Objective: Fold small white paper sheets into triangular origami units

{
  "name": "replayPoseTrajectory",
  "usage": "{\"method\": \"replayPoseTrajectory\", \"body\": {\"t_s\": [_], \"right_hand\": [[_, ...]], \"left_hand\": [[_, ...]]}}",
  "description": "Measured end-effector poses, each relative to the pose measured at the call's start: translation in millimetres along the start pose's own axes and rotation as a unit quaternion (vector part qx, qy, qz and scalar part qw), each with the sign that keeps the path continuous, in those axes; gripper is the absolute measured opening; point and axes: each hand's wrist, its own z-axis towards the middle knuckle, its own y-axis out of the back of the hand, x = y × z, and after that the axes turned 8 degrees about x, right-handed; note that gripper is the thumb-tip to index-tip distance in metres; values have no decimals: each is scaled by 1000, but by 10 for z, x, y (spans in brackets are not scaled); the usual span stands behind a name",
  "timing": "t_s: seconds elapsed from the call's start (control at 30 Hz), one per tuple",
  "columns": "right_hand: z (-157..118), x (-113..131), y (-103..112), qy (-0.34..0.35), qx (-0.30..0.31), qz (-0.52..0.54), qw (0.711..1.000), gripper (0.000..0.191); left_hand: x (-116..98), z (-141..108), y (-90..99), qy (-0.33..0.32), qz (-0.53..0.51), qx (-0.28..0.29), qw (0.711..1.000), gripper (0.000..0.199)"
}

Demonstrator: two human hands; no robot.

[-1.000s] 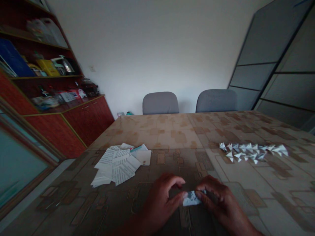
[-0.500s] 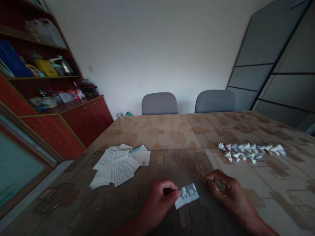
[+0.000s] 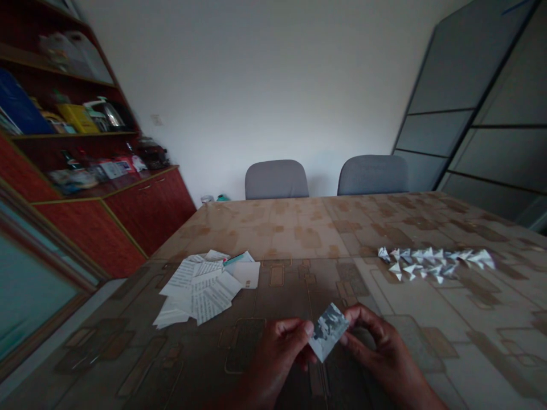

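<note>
A small piece of grey and white printed paper is held up above the table, turned so one corner points down. My left hand pinches its left corner between thumb and fingers. At the right corner, the thumb and forefinger of my right hand grip it too. To the left lies a loose, fanned pile of printed paper sheets. Several small folded paper pieces with pointed tips stand in two rows on the right.
The patterned table spreads out in front of me. Two grey chairs stand behind its far edge. A red-brown cabinet with loaded shelves is at the left, and grey panelled doors are at the right.
My right hand has moved left and now grips the paper's right side. The small paper has been turned from lying slantwise to a diamond-like position. My left hand still holds it.
</note>
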Motion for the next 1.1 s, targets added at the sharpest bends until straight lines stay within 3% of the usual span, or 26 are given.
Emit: {"method": "replayPoseTrajectory", "body": {"t_s": [0.17, 0.27, 0.33, 0.4, 0.57, 0.67, 0.77, 0.93, 1.1], "right_hand": [[-2, 46, -59, 7, -30, -12, 999, 5], [-21, 34, -28, 34, -55, -106, 992, 14], [-33, 22, 1, 64, -70, -172, 980, 17], [-38, 28, 19, 97, -80, -216, 968, 17], [-23, 92, 13, 125, -38, -238, 963, 19], [-18, 94, 7, 117, -21, -229, 966, 20], [-20, 72, 11, 97, -10, -213, 972, 18], [-24, 91, 22, 83, -16, -164, 983, 12], [-24, 138, 25, 101, -12, -176, 979, 12]], "left_hand": [[45, -54, -33, -21, 68, 40, 997, 51], [16, -96, -21, -87, 151, -10, 985, 34], [-42, -129, -15, -152, 226, -53, 961, 29], [-125, -161, -17, -207, 290, -60, 933, 34], [-302, -184, -10, -304, 382, 20, 873, 30], [-306, -151, 18, -291, 422, 50, 857, 22], [-249, -111, 37, -268, 414, 17, 870, 12], [-176, -87, 42, -268, 373, -7, 888, 14], [-224, -140, 47, -312, 419, -21, 852, 13]]}}
